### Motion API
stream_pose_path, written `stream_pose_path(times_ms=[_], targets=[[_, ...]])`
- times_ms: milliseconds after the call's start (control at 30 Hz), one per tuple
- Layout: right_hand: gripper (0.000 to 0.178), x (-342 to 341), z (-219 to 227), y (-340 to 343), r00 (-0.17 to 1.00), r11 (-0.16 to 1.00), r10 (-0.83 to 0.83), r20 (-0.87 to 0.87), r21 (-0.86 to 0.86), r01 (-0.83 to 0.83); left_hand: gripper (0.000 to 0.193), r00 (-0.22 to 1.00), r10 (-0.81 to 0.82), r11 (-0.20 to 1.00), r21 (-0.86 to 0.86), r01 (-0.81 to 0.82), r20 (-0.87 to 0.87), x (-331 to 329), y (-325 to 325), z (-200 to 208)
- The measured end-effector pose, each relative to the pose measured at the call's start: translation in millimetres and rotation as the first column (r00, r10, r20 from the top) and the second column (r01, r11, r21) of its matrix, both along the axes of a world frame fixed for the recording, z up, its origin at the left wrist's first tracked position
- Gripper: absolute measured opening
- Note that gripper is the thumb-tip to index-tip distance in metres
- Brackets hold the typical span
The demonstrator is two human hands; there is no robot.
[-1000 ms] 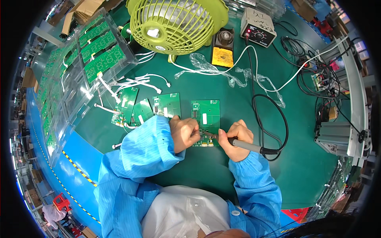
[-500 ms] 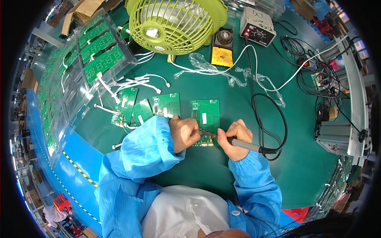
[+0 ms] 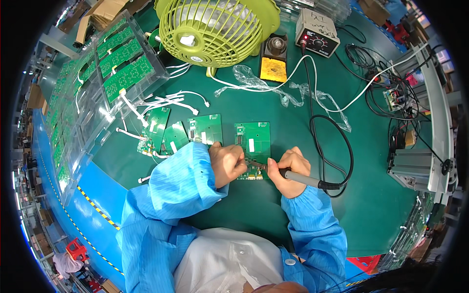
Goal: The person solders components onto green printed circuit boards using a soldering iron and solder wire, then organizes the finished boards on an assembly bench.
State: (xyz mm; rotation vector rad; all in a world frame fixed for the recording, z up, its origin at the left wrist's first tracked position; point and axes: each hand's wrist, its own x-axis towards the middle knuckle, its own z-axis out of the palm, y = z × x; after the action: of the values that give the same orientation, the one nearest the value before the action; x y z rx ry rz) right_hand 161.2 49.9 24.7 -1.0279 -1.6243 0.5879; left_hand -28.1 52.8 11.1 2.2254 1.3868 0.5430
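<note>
On my remote view, the right hand [image 3: 294, 165] grips the iron [image 3: 305, 179], slanted seemingly to reach the board [image 3: 262, 138]; the left hand [image 3: 226, 163] curls over its edge, hold indeterminable.

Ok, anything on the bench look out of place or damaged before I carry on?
Mainly the crumpled clear plastic: it lies loose near the yellow sponge, like stray packaging. The three green boards beyond the left sleeve lie at differing angles; the worked board under the soldering iron looks straight. I see no spill or obvious damage.
</note>
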Motion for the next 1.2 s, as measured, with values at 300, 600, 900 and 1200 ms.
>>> stream_pose_path(times_ms=[300,600,900,1200], targets=[[0.029,5,6,0,0.999,1.000,-0.015,-0.036,-0.010,0.014,0.008,0.999,-0.002,1.000,-0.021,0.001,-0.036,2,-2,3],[0.029,13,7,3,0.994,0.996,-0.056,-0.092,-0.067,0.050,0.008,0.999,0.003,1.000,-0.023,-0.003,-0.033,2,-1,4],[0.021,21,9,0,0.960,0.977,-0.130,-0.248,-0.198,0.081,0.007,1.000,0.005,0.999,0.048,-0.006,0.009,0,-2,-9],[0.015,28,42,102,0.857,0.929,-0.355,-0.373,-0.240,0.281,0.010,0.994,-0.059,0.998,-0.015,0.058,-0.095,-6,-2,-15]])
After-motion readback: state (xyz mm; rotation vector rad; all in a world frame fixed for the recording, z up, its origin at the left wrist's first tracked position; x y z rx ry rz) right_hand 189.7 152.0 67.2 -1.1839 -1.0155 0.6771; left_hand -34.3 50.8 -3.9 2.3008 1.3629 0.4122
